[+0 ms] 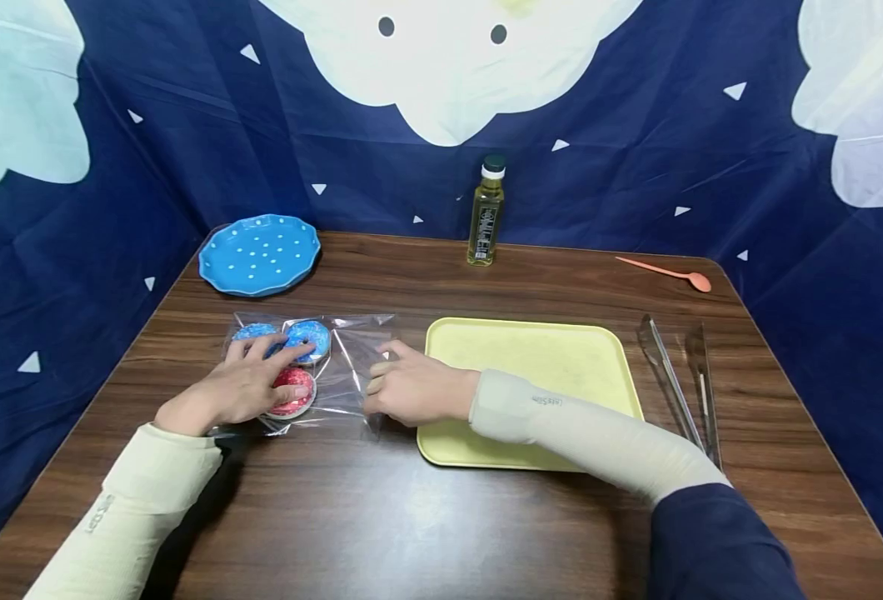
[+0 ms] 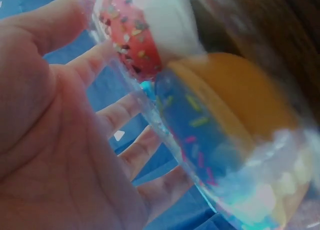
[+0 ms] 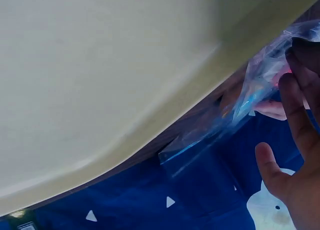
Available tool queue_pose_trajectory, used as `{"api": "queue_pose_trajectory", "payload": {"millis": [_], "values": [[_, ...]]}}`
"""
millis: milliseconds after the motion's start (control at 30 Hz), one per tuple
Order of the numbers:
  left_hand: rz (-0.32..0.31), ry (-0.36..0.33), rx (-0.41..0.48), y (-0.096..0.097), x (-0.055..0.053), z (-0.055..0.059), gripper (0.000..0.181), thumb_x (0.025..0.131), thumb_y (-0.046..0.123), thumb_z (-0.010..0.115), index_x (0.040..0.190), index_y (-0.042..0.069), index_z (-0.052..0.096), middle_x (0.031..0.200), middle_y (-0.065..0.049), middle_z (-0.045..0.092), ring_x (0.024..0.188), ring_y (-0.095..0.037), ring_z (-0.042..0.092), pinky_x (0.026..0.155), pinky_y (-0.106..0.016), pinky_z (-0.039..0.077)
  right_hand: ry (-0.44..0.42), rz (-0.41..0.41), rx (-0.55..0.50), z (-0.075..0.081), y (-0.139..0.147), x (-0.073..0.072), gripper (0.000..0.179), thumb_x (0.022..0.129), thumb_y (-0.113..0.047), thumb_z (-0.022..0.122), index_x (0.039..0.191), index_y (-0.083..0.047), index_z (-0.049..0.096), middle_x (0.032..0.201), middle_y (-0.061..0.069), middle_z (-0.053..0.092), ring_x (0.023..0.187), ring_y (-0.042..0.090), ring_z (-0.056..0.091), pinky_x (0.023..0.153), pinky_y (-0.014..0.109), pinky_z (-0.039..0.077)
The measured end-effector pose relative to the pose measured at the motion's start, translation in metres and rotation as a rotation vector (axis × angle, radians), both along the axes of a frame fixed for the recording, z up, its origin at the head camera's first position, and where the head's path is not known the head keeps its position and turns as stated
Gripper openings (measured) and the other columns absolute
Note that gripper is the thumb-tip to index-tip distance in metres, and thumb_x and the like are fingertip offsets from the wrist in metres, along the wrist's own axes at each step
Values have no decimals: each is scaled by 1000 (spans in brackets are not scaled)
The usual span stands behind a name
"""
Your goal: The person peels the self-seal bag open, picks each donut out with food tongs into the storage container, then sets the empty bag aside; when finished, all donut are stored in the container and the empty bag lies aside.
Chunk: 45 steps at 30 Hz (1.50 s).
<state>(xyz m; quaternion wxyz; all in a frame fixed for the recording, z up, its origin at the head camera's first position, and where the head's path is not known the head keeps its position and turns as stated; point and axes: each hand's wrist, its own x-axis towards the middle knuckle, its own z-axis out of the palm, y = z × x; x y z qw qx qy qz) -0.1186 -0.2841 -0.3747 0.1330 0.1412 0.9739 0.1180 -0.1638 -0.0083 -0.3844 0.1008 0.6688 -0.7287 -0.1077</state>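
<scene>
A clear plastic bag lies at the left of the table, holding several toy doughnuts. Among them are a blue one and a red one with pale edges. My left hand rests on the bag over the doughnuts, fingers spread and fairly straight; the left wrist view shows a sprinkled blue doughnut beside the red one through the film. At the bag's right end my right hand pinches the film between thumb and forefinger, another finger standing apart. Part of that grip is hidden.
Under my right forearm lies a yellow tray. A blue dotted plate stands at the back left, an oil bottle at the back middle. An orange spoon and metal tongs lie on the right.
</scene>
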Motion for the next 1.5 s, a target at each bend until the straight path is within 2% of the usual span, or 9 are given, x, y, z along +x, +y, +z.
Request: {"api": "queue_pose_trajectory", "payload": {"millis": [167, 333, 467, 633, 867, 1067, 1233, 1500], "values": [[-3, -13, -12, -3, 2, 6, 64, 100, 40, 62, 155, 19, 37, 153, -30, 23, 131, -61, 17, 97, -78, 29, 34, 12, -42, 1, 12, 4, 20, 92, -12, 61, 87, -29, 70, 84, -18, 62, 89, 8, 56, 106, 52, 35], [-25, 1, -34, -2, 1, 8, 64, 100, 40, 61, 155, 17, 38, 152, -31, 26, 130, -61, 20, 96, -78, 30, 10, -2, -45, 6, 22, 11, 19, 89, -12, 62, 91, -29, 70, 89, -18, 64, 93, 9, 57, 107, 52, 33], [-47, 47, -39, 1, 2, 7, 65, 99, 41, 62, 154, 17, 38, 151, -31, 31, 129, -61, 26, 96, -78, 30, -9, -8, -64, 7, 33, 17, 13, 88, -17, 65, 93, -29, 69, 93, -16, 65, 98, 10, 58, 107, 52, 32], [-53, 150, -24, 3, 3, 3, 66, 97, 37, 67, 154, 16, 40, 148, -28, 38, 127, -57, 36, 99, -74, 31, -21, -23, -116, 10, 54, 21, 6, 90, -24, 65, 93, -28, 69, 94, -15, 66, 102, 11, 59, 108, 52, 31], [-38, 240, -17, 4, -6, 4, 52, 98, 33, 67, 144, 11, 56, 139, -25, 51, 125, -48, 46, 99, -67, 38, -126, -122, -188, 11, 94, 18, 11, 88, -21, 72, 98, -25, 71, 96, -14, 69, 97, 12, 60, 109, 55, 31], [-53, 308, -49, 5, -14, 6, 27, 96, 19, 70, 121, 8, 73, 123, -18, 65, 116, -39, 59, 84, -62, 51, -216, -199, -266, 8, 131, 15, 13, 86, -13, 76, 97, -20, 72, 93, -11, 69, 95, 14, 62, 106, 57, 34], [-11, 285, -76, 7, -18, 7, 24, 94, 18, 73, 116, 9, 76, 124, -15, 66, 114, -40, 61, 81, -64, 51, -240, -259, -289, 6, 157, 15, 14, 86, -12, 77, 97, -19, 72, 94, -11, 69, 96, 15, 62, 105, 58, 34], [52, 268, -104, 12, -24, 8, 33, 88, 34, 80, 112, 11, 77, 113, -9, 70, 100, -38, 67, 71, -63, 52, -217, -402, -374, 4, 201, 19, 22, 79, -8, 83, 97, -14, 73, 94, -5, 70, 95, 20, 64, 101, 60, 37]]}}
